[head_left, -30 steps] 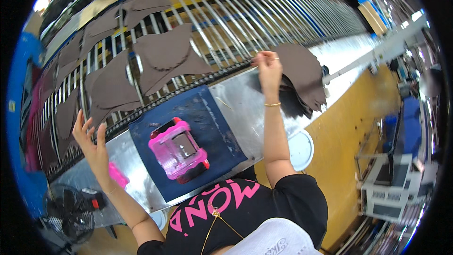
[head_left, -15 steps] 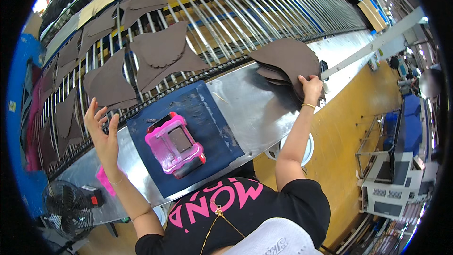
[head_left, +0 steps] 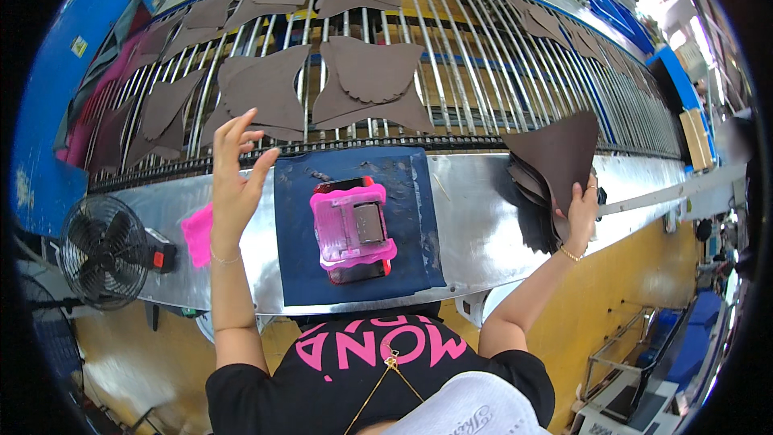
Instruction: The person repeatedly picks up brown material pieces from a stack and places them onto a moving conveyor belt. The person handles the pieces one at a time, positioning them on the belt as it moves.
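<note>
My right hand (head_left: 581, 213) grips a brown cut leather piece (head_left: 564, 149) and lifts it off a stack of like pieces (head_left: 527, 193) at the right of the metal table (head_left: 475, 217). My left hand (head_left: 235, 181) hovers open, fingers spread, above the table's left part, near the edge of a dark blue mat (head_left: 298, 242). A pink frame-shaped tool (head_left: 352, 229) lies on that mat. A pink cloth (head_left: 196, 232) sits just left of my left wrist.
Behind the table runs a conveyor of metal rods (head_left: 483, 72) carrying several brown cut pieces (head_left: 370, 72). A small black fan (head_left: 105, 251) stands at the table's left end. A blue wall (head_left: 56, 105) borders the left; a yellow floor (head_left: 644, 290) lies to the right.
My right hand has taken a brown piece from the stack and raised it upright. My left hand has drifted right toward the blue mat, still empty.
</note>
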A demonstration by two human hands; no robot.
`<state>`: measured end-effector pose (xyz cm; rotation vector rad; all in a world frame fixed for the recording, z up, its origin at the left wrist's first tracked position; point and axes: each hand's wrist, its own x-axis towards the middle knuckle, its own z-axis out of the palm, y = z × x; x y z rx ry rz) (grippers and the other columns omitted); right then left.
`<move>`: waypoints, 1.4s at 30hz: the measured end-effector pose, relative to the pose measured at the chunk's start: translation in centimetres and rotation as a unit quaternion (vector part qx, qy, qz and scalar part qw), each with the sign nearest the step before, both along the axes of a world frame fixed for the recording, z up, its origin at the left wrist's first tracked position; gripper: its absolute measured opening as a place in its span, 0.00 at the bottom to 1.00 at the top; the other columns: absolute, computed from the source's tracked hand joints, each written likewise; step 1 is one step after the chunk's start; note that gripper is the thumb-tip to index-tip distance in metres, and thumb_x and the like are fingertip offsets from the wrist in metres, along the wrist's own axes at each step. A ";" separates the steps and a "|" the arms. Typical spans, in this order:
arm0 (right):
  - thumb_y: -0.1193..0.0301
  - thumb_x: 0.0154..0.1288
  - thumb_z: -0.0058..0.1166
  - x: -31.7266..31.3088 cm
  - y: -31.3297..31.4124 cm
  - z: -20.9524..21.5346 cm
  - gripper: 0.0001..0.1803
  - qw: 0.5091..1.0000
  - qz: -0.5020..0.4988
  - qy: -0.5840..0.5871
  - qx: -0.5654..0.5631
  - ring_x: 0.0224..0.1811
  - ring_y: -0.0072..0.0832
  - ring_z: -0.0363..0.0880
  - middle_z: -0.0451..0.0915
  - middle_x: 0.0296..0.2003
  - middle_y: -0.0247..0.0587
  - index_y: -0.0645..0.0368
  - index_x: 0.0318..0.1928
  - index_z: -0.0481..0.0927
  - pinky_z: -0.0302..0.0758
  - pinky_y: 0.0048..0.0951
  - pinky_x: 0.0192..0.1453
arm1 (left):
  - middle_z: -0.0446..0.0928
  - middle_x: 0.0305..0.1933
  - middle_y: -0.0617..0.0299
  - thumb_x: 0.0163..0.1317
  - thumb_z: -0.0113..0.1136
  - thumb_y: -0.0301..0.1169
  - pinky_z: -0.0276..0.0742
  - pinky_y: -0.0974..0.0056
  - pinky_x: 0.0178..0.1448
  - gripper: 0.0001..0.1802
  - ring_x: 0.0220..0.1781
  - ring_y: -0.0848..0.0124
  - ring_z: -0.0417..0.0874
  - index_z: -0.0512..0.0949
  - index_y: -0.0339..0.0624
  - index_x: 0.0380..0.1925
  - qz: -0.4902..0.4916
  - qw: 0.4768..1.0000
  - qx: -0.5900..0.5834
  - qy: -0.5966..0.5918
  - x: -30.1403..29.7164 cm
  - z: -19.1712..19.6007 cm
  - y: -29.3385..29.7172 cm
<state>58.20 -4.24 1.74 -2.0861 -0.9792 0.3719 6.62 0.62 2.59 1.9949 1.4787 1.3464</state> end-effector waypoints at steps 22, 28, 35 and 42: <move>0.68 0.51 0.68 -25.8 4.4 -0.7 0.15 0.797 0.567 0.022 0.206 0.15 0.36 0.73 0.75 0.14 0.43 0.65 0.20 0.78 0.67 0.27 0.21 | 0.75 0.26 0.66 0.63 0.58 0.27 0.66 0.78 0.22 0.09 0.19 0.81 0.75 0.77 0.33 0.41 0.065 0.987 -0.036 -0.144 -8.6 5.5 -5.2; 0.70 0.49 0.67 -25.9 3.7 -1.1 0.09 0.779 0.597 -0.014 0.190 0.17 0.37 0.74 0.77 0.17 0.44 0.61 0.22 0.82 0.68 0.30 0.22 | 0.77 0.27 0.65 0.60 0.58 0.22 0.69 0.78 0.24 0.05 0.20 0.83 0.74 0.77 0.33 0.36 0.052 0.990 -0.107 -0.078 -9.6 5.0 -7.2; 0.77 0.48 0.65 -19.7 2.4 -2.0 0.07 0.804 0.573 -0.056 0.147 0.25 0.39 0.79 0.82 0.27 0.45 0.59 0.31 0.85 0.73 0.30 0.29 | 0.76 0.24 0.63 0.58 0.58 0.19 0.70 0.75 0.19 0.03 0.17 0.78 0.76 0.76 0.32 0.33 -0.021 0.969 -0.245 -0.026 -4.7 3.0 -6.7; 0.80 0.48 0.66 -12.0 -1.8 -4.9 0.10 0.893 0.447 -0.005 0.049 0.34 0.28 0.80 0.84 0.33 0.39 0.62 0.35 0.84 0.73 0.27 0.43 | 0.75 0.26 0.57 0.52 0.63 0.27 0.72 0.63 0.28 0.07 0.24 0.62 0.78 0.78 0.38 0.30 -0.226 0.964 -0.005 0.140 2.1 -0.2 -2.6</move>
